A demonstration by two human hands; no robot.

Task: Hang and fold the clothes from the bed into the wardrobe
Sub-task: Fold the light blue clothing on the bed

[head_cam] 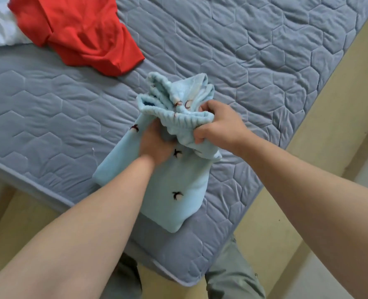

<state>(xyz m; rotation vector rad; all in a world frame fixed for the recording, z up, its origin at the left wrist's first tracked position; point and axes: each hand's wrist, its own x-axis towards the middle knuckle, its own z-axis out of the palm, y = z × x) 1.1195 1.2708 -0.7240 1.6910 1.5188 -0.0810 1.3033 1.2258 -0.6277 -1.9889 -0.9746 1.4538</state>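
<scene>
Head view. No brand, label or legible writing appeared on any item; the only markings were small dark bird-like motifs scattered over the light-blue fleece garment (174,182). The garment lay near the bed's (265,61) near corner, its lower part flat on the grey quilted cover and its ribbed, elasticated upper end bunched and lifted. The left hand (155,145) pressed on the garment's middle, fingers curled into the gathered fabric. The right hand (218,126) was closed in a fist around the ribbed band, thumb on top. A red garment (81,33) lay crumpled toward the far left, partly over a white fabric (0,29), well apart from the blue one. The cover to the right and beyond the hands lay bare up to the mattress edge, which bordered pale floor (329,147).
</scene>
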